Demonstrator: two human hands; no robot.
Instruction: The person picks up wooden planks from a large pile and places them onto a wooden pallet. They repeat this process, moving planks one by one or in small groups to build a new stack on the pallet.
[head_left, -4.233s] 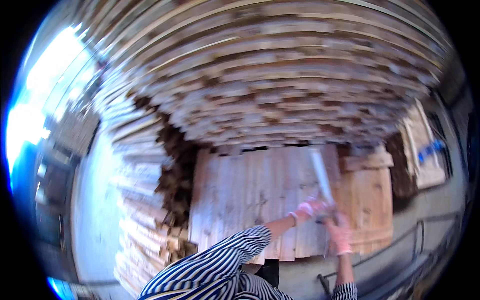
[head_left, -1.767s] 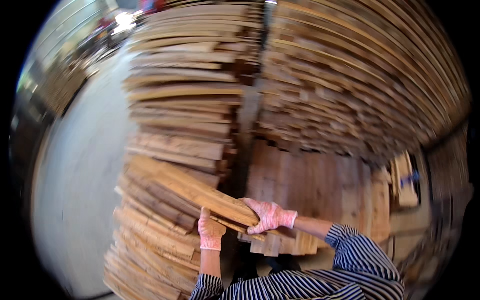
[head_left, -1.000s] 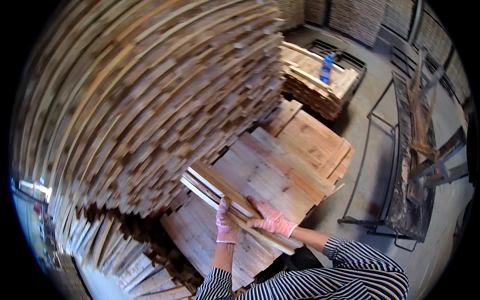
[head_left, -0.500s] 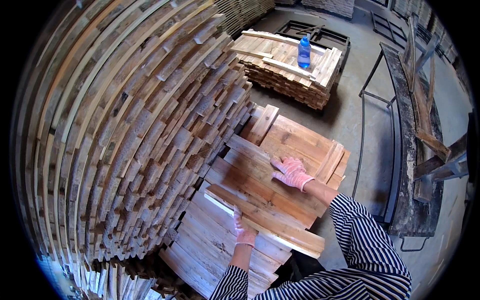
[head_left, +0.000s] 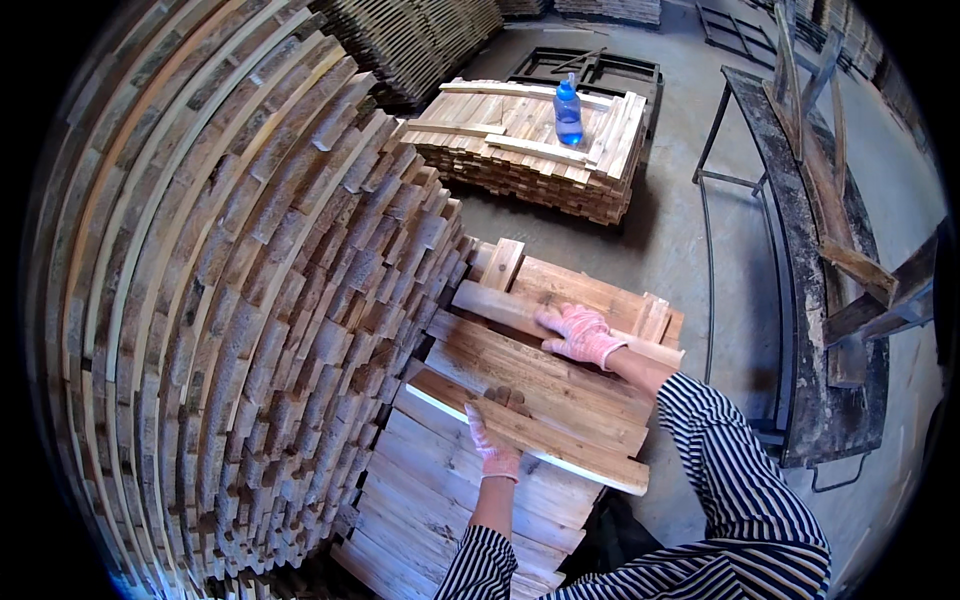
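My left hand (head_left: pixel 493 453), in a pink-and-white knit glove, grips the near edge of a wooden board (head_left: pixel 575 447). Its thumb lies over the top face; the fingers beneath are hidden. This board rests slantwise on a layer of planks (head_left: pixel 440 445), its pale near edge raised. Farther off, my right hand (head_left: pixel 583 336), gloved alike, holds another board (head_left: pixel 492 304) across its width, with the thumb at the near edge and the fingers over the top. That board lies over the far part of the pile, beside two short crosspieces (head_left: pixel 503 265).
A tall, rough-ended stack of boards (head_left: pixel 260 330) rises close on the left. Beyond the pile stands a low wood stack (head_left: pixel 520 165) with a blue bottle (head_left: pixel 568 113) on it. At right is a dark metal-framed bench (head_left: pixel 815 250) with timber pieces leaning on it.
My right hand has closed on a board and shifted it slightly away, exposing more of the planks nearer me. My left hand keeps its hold on the near board. The view has shifted a little.
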